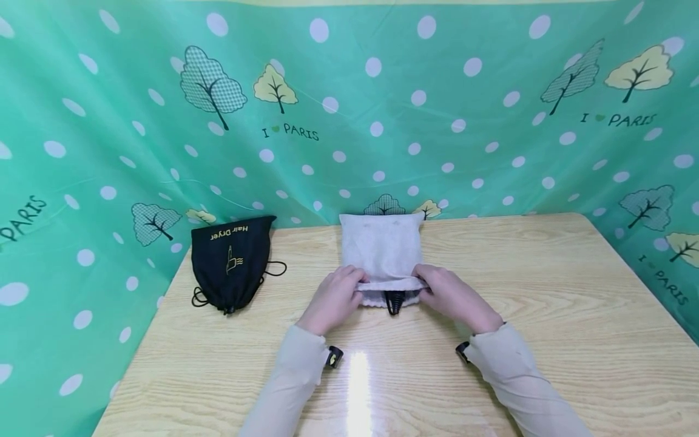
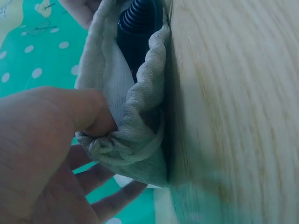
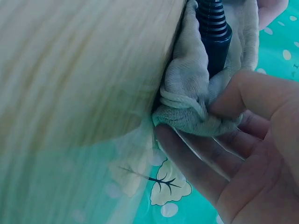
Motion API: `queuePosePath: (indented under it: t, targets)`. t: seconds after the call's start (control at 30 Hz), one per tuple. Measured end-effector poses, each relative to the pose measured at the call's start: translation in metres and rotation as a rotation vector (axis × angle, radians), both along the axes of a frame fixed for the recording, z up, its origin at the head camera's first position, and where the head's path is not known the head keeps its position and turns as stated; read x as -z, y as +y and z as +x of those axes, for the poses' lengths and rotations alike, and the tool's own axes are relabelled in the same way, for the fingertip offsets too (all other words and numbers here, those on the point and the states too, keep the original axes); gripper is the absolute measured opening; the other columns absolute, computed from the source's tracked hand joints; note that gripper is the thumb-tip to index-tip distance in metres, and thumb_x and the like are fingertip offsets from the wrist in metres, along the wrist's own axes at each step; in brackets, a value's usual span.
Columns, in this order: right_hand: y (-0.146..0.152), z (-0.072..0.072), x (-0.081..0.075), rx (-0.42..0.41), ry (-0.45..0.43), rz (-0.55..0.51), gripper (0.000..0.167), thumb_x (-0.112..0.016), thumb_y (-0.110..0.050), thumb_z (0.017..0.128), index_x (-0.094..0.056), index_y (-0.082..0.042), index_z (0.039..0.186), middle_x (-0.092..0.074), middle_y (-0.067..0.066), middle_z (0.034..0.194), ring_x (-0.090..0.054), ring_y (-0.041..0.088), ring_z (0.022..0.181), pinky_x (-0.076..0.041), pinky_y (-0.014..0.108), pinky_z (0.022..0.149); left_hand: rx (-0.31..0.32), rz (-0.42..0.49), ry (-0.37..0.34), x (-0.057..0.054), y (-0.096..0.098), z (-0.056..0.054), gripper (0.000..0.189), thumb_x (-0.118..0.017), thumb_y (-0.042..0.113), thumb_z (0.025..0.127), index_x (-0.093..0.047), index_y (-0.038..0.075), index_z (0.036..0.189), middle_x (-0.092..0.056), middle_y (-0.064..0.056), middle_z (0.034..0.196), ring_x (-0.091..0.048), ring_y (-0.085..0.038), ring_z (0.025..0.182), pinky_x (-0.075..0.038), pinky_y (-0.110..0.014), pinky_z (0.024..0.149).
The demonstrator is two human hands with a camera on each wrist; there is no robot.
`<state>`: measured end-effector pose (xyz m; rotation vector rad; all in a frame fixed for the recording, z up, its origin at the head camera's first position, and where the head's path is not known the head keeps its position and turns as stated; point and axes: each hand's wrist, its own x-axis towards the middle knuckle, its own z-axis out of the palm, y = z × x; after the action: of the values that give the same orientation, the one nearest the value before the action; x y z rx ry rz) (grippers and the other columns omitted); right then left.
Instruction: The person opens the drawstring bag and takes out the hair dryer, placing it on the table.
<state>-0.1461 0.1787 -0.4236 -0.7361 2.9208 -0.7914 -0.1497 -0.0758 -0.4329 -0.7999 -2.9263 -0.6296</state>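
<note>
A light grey cloth drawstring bag (image 1: 382, 246) lies near the back edge of the table, its mouth toward me and held apart. My left hand (image 1: 337, 294) pinches the left corner of the mouth between thumb and fingers. At the right corner, my right hand (image 1: 449, 297) pinches the rim the same way. Inside the opening sits a black item with a ribbed cord sleeve (image 2: 140, 18) and a looped black cord; most of it is hidden by the cloth. The right wrist view shows the same ribbed black end (image 3: 215, 37) between the bag's two edges.
To the left lies a black drawstring pouch (image 1: 232, 264) printed "Hair Dryer", its cords loose beside it. The wooden table (image 1: 546, 273) meets a green dotted curtain (image 1: 355, 121) at the back and sides. Dark wrist devices (image 1: 334, 357) sit at both cuffs.
</note>
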Motion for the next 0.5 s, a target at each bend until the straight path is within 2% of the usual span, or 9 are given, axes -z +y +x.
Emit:
queuePosePath:
  t: [0.2,0.37,0.5]
  targets:
    - [-0.0041,0.0009,-0.0004,-0.004,0.037,0.070,0.014,-0.064,0.000,0.084,-0.058,-0.010,0.091,-0.050,-0.003,0.076,-0.046,0.013,0.068,-0.040,0.029,0.061,0.033,0.023,-0.006,0.0006,0.0034,0.0015,0.024,-0.063,0.002,0.087,-0.066,0.010,0.110,-0.065,-0.002,0.110,-0.060,-0.019,0.105,-0.052,-0.036,0.095]
    - [-0.0008,0.0018,-0.0006,0.009,0.048,0.085,0.014,-0.068,0.000,0.085,-0.061,-0.010,0.093,-0.057,-0.003,0.082,-0.051,0.013,0.071,-0.046,0.032,0.064,0.037,0.016,0.004,0.0021,0.0006,0.0007,0.029,-0.066,-0.003,0.085,-0.066,0.010,0.111,-0.066,-0.001,0.111,-0.062,-0.019,0.106,-0.052,-0.034,0.095]
    - [0.0044,0.0014,-0.0018,0.033,0.026,0.081,0.015,-0.069,0.001,0.085,-0.063,-0.011,0.092,-0.063,0.000,0.088,-0.055,0.014,0.075,-0.050,0.034,0.068,0.025,0.033,-0.021,0.0017,-0.0045,-0.0015,0.031,-0.065,-0.005,0.085,-0.066,0.012,0.112,-0.067,-0.001,0.113,-0.063,-0.019,0.109,-0.053,-0.035,0.096]
